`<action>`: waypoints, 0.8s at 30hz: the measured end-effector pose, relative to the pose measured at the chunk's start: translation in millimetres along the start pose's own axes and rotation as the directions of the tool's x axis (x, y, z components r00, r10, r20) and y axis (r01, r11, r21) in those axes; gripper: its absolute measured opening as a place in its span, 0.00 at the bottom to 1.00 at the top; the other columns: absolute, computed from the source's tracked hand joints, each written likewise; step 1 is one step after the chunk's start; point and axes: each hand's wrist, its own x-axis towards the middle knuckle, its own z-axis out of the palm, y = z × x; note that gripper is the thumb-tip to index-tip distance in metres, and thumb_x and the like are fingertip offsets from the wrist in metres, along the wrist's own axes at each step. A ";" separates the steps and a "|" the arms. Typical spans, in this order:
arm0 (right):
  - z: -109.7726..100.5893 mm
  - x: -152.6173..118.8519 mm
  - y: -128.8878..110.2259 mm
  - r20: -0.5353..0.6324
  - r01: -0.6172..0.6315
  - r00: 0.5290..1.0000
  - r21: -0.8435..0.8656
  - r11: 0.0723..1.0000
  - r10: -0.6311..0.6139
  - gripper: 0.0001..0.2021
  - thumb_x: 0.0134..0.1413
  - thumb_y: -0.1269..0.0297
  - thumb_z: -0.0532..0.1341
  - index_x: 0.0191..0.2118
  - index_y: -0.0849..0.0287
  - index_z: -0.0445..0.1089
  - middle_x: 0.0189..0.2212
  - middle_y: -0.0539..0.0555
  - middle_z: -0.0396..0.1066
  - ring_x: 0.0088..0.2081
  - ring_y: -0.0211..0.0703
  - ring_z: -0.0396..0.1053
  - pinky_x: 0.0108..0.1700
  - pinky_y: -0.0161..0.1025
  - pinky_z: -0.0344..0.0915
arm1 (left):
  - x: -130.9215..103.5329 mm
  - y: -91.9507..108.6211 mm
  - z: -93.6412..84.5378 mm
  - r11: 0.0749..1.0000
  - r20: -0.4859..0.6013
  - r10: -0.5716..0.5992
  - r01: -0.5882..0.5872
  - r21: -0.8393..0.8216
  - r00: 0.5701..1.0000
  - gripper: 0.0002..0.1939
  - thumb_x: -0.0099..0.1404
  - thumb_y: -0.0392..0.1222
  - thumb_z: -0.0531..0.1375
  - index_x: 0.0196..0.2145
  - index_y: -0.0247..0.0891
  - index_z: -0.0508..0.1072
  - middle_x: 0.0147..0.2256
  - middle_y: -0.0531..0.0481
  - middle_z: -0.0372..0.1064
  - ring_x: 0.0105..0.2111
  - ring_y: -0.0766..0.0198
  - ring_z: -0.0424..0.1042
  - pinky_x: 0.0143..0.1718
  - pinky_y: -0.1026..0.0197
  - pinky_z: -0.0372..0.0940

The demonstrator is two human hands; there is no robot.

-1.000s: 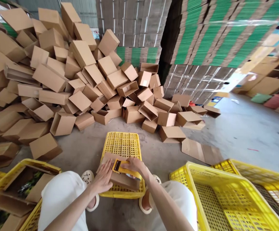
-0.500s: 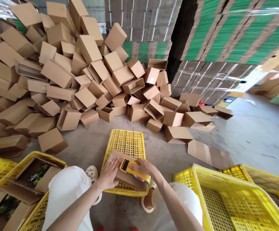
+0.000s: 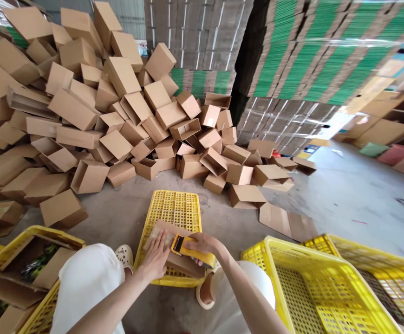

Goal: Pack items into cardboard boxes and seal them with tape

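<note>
Nearest, the person's knees in white trousers [image 3: 88, 278] flank the work, with a yellow crate [image 3: 270, 260] at the right and another yellow crate at the left holding unsealed cartons [image 3: 58, 270] with dark green contents. Between the knees, the left hand [image 3: 157, 257] lies flat, fingers stretched out, on a brown cardboard box [image 3: 184, 266]. The right hand [image 3: 204, 246] is wrapped around a yellow tape dispenser [image 3: 192, 250], whose dark front end is over the box, just beside the left hand. The box rests slantwise on a perforated yellow crate [image 3: 176, 204] on the floor. Farther off lie a flat cardboard sheet [image 3: 288, 221] and a big heap of small boxes [image 3: 118, 120]; behind them rise stacks of flattened cardboard [image 3: 309, 60], partly green
</note>
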 end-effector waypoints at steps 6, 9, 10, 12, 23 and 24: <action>2.0 -8.2 0.5 0.018 -0.014 1.000 -0.003 1.000 0.015 0.17 0.65 0.49 0.65 0.50 0.55 0.75 0.22 0.50 0.74 0.22 0.43 0.73 0.26 0.37 0.73 | -2.8 17.1 3.6 0.999 0.002 0.025 -0.025 0.027 1.000 0.66 0.54 0.34 0.67 0.79 0.35 0.32 0.78 0.38 0.19 0.78 0.46 0.21 0.77 0.37 0.33; 0.7 -11.3 2.9 0.034 0.022 0.999 -0.015 1.000 -0.021 0.20 0.67 0.49 0.64 0.55 0.57 0.73 0.25 0.51 0.75 0.22 0.41 0.72 0.25 0.36 0.73 | -1.5 16.0 2.0 0.999 0.020 0.013 -0.014 0.048 1.000 0.67 0.53 0.35 0.68 0.79 0.35 0.29 0.78 0.39 0.17 0.78 0.46 0.21 0.77 0.37 0.33; -0.2 -12.3 4.3 0.042 0.046 0.998 -0.004 0.999 -0.046 0.22 0.66 0.48 0.64 0.56 0.58 0.73 0.26 0.52 0.75 0.22 0.41 0.72 0.24 0.35 0.73 | -0.5 15.5 2.0 0.999 0.022 0.014 -0.015 0.050 1.000 0.68 0.54 0.36 0.68 0.79 0.35 0.29 0.78 0.39 0.17 0.78 0.46 0.21 0.77 0.37 0.33; -3.9 -15.7 8.6 0.050 0.079 0.996 0.006 0.997 -0.079 0.24 0.66 0.46 0.64 0.58 0.57 0.73 0.27 0.53 0.76 0.22 0.42 0.73 0.25 0.35 0.73 | 1.7 14.7 3.0 0.998 0.019 0.017 -0.018 0.054 1.000 0.68 0.54 0.38 0.68 0.79 0.36 0.29 0.78 0.39 0.18 0.78 0.45 0.21 0.77 0.36 0.34; -26.8 -33.2 24.2 -0.102 0.118 0.982 -0.328 0.937 -0.160 0.24 0.66 0.47 0.62 0.60 0.53 0.77 0.46 0.56 0.83 0.47 0.53 0.80 0.48 0.40 0.76 | 6.0 20.2 5.5 0.996 0.025 0.011 -0.013 0.083 1.000 0.66 0.56 0.39 0.70 0.79 0.37 0.33 0.78 0.34 0.19 0.78 0.40 0.23 0.76 0.32 0.34; -25.0 -31.0 22.8 -0.111 0.092 0.984 -0.337 0.937 -0.137 0.22 0.66 0.49 0.62 0.59 0.54 0.78 0.46 0.56 0.83 0.47 0.52 0.80 0.48 0.40 0.76 | 6.5 23.4 7.4 0.995 0.026 0.006 -0.008 0.096 1.000 0.65 0.56 0.40 0.70 0.79 0.39 0.36 0.77 0.33 0.19 0.77 0.38 0.23 0.75 0.29 0.32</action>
